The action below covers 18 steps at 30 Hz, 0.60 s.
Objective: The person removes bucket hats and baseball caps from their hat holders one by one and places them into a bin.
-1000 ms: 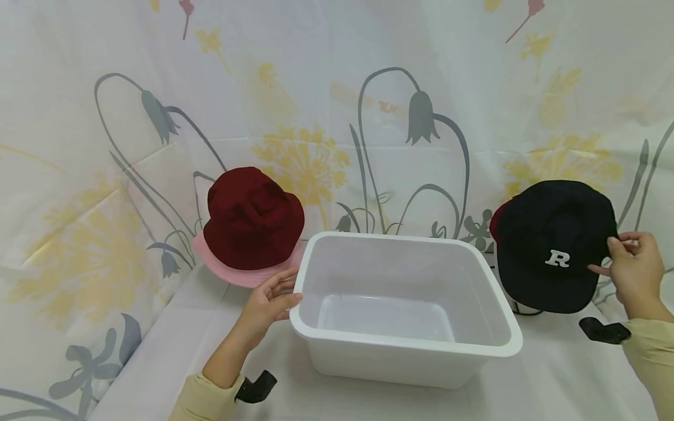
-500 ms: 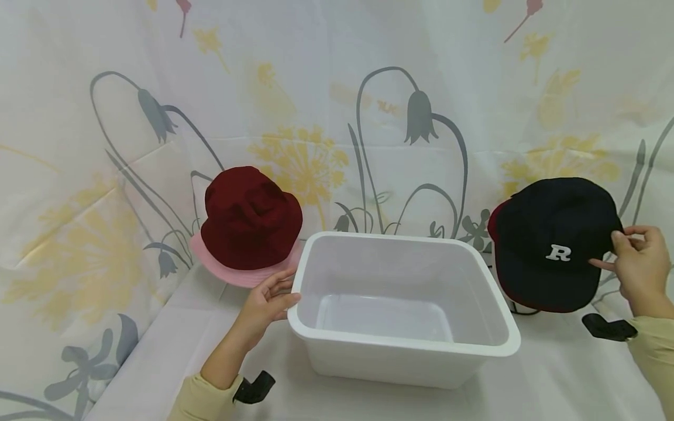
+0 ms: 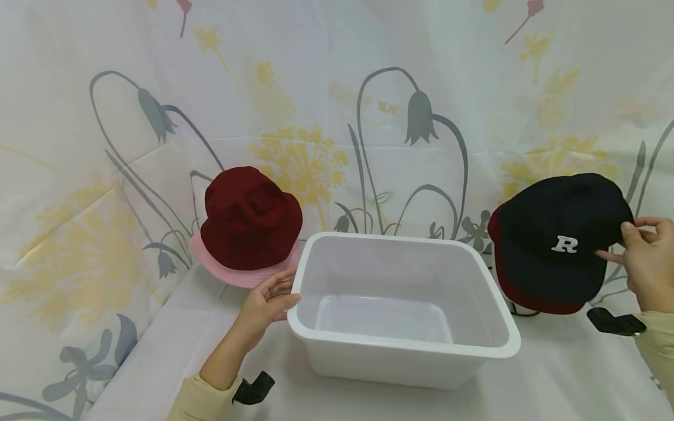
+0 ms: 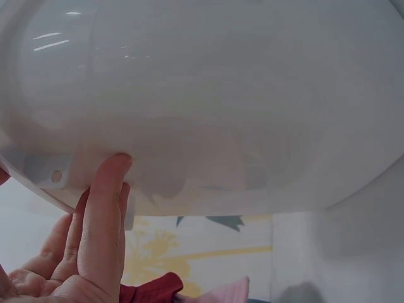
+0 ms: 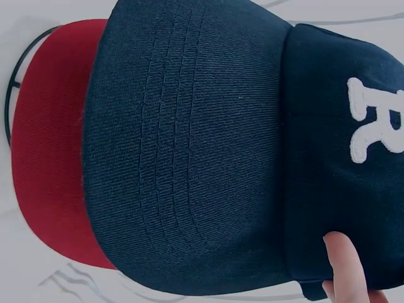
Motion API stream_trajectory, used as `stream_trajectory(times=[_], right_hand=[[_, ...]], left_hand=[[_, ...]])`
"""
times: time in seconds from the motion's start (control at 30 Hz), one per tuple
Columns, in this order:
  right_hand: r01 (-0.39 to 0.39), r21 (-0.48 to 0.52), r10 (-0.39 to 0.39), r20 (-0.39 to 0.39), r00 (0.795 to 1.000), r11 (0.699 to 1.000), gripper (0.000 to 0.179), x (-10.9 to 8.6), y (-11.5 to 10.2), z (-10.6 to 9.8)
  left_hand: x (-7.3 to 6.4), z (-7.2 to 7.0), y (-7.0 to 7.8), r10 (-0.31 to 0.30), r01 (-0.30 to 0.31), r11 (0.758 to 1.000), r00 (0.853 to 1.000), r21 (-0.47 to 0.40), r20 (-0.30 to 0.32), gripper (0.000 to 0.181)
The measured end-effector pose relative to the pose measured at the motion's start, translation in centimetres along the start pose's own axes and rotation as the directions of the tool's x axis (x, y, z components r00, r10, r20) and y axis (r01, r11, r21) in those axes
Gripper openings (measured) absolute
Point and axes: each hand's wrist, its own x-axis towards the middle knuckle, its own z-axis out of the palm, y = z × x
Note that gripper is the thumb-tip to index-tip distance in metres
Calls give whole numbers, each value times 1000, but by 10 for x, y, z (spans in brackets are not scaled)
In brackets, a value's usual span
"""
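Note:
My right hand [image 3: 650,260] pinches the side of a black baseball cap [image 3: 566,204] with a white letter R on its front. The cap is tilted over a dark red cap [image 3: 566,307]; in the right wrist view the red brim [image 5: 53,145] sticks out past the black brim [image 5: 183,151]. My left hand [image 3: 263,307] holds the left rim of a white plastic tub [image 3: 405,345], thumb at the rim. In the left wrist view its fingers [image 4: 104,214] reach the tub's outer wall [image 4: 208,113]. The tub's inside is bare.
Left of the tub, a dark red bucket hat [image 3: 250,219] sits on a pink-brimmed hat [image 3: 210,260], close to my left hand. A thin black wire [image 3: 526,313] shows under the caps. Flower-printed cloth [image 3: 316,88] hangs behind the white-covered table [image 3: 284,392].
My right hand has moved right and slightly up with the black cap, which now tilts more and uncovers more of the red brim. My left hand stays at the tub.

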Motion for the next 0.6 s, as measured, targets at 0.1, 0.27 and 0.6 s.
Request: stream_trajectory(times=[0.1, 0.27, 0.6], right_hand=[[2, -8, -2, 9, 1000, 1000, 10, -2, -4, -2], [-5, 13, 5, 5, 1000, 1000, 9, -2, -12, -2], [-2, 211, 7, -26, 1000, 977, 9, -1, -27, 1]], left_hand=[[0, 0, -1, -3, 3, 1000, 1000, 0, -2, 57], [0, 0, -1, -2, 2, 1000, 1000, -2, -1, 57], [0, 0, 1, -1, 1, 1000, 1000, -9, 2, 58]])
